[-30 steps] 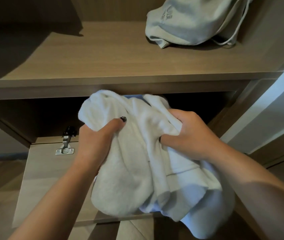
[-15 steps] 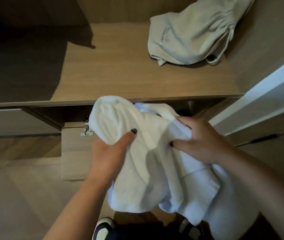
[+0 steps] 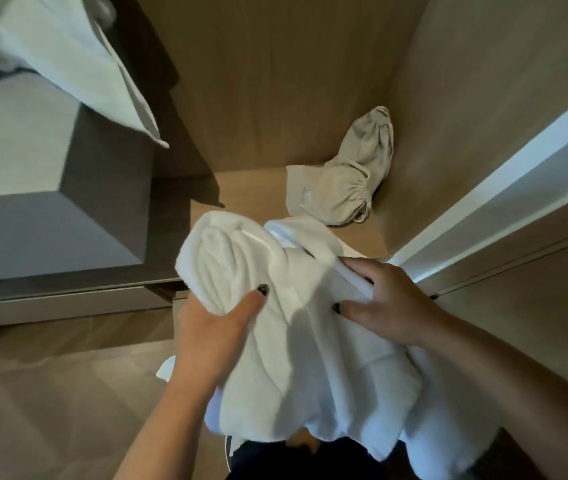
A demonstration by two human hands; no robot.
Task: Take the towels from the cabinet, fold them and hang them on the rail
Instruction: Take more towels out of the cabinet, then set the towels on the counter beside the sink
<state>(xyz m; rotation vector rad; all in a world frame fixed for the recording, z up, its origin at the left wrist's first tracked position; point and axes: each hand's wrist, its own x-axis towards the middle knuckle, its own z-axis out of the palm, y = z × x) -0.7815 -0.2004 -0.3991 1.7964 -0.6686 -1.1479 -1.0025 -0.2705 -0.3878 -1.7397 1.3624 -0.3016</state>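
Note:
A bunch of white towels [image 3: 303, 358] hangs crumpled in front of me, below the wooden cabinet shelf [image 3: 251, 192]. My left hand [image 3: 213, 337] grips the left side of the bunch, thumb pressed on a rolled part. My right hand [image 3: 386, 303] holds the right side, fingers curled around a folded edge. The lower towel ends droop over my legs. No rail is in view.
A beige drawstring bag [image 3: 348, 178] lies in the cabinet's back right corner. A white robe or cloth [image 3: 53, 53] hangs at the upper left. A white door frame [image 3: 504, 188] stands on the right. Wood floor [image 3: 50, 393] spreads to the lower left.
The view has risen and tilted up, so the shelf and bag now sit farther back. Both hands keep hold of the towels, which have come up and away from the lower compartment.

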